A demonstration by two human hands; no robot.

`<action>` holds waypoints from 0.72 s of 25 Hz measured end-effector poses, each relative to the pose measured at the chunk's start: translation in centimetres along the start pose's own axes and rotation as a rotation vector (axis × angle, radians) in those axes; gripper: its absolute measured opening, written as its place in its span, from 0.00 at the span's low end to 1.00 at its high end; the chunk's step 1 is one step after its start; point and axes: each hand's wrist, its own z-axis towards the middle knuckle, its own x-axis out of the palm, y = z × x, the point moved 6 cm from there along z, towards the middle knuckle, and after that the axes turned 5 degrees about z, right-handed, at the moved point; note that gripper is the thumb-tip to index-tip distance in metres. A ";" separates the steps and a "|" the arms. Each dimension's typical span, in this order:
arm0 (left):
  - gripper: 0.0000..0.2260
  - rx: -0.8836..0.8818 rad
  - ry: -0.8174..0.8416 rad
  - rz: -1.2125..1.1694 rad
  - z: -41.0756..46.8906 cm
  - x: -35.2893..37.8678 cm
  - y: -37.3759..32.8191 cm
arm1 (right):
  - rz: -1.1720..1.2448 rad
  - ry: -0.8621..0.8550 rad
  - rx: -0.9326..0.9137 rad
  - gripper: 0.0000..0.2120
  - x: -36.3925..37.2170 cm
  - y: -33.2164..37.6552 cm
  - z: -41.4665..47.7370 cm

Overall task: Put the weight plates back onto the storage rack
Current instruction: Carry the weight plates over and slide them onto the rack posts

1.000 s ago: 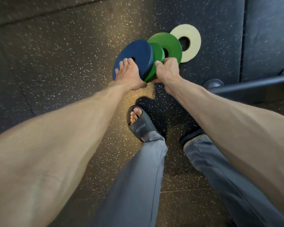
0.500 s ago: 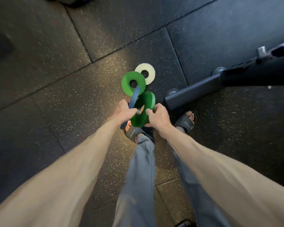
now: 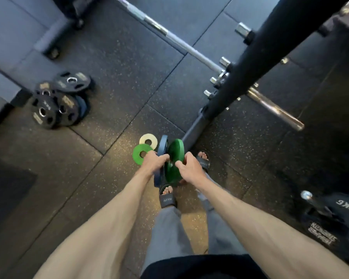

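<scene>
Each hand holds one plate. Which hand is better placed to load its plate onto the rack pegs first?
Probably the right hand. It grips the green plate, and the rack post with its pegs rises on that side. The left hand, holding the blue plate, would have to reach across.

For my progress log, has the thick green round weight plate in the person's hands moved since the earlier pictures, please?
Yes: the thick green weight plate has risen towards the person, away from the white ring plate lying on the floor.

Barbell (image 3: 169, 34) on speckled rubber floor (image 3: 109, 77)
</scene>
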 end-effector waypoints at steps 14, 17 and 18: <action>0.15 0.429 0.172 0.235 -17.8 8.3 -18.5 | 0.395 -0.603 -0.028 0.19 -20.5 -0.4 -17.3; 0.16 0.497 0.187 0.299 -19.8 11.6 -23.5 | 0.491 -0.676 -0.042 0.17 -25.6 -2.0 -18.2; 0.15 0.520 0.194 0.322 -20.6 13.0 -25.3 | 0.534 -0.702 -0.052 0.16 -27.5 -2.7 -18.4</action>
